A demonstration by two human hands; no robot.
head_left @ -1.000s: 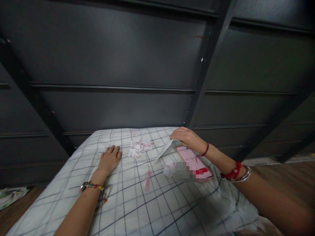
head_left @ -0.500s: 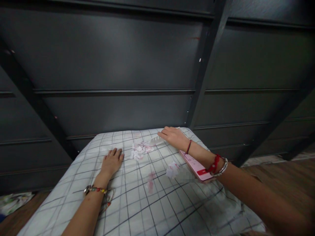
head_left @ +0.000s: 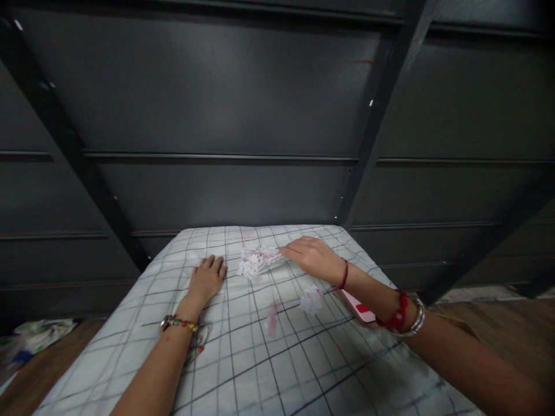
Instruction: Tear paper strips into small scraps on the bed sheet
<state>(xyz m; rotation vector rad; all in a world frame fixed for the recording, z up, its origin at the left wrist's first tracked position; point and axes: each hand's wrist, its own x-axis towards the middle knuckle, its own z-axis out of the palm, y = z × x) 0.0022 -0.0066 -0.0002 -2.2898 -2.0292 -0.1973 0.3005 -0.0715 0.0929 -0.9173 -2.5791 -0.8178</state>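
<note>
My left hand (head_left: 208, 276) lies flat on the checked cloth, palm down with its fingers stretched out. To its right is a heap of torn white paper scraps (head_left: 254, 263) with pinkish marks. My right hand (head_left: 313, 258) is closed on a white slotted tool (head_left: 274, 261), perhaps plastic, whose exact kind I cannot make out. The tool's slotted end reaches left to the edge of the heap. A smaller clump of paper scraps (head_left: 311, 299) lies below my right hand. Under my right wrist, a pink phone-like slab (head_left: 362, 312) is partly hidden.
White checked cloth (head_left: 243, 358) covers the surface, with a pink stain (head_left: 272, 318) near the middle. A dark panelled metal wall (head_left: 225, 190) rises behind its far edge. Crumpled material (head_left: 43, 335) lies on the wooden floor at left.
My right hand has come nearer with the slotted tool, which has turned and now touches or overlaps the paper heap. The view has shifted slightly; my left hand stays flat.
</note>
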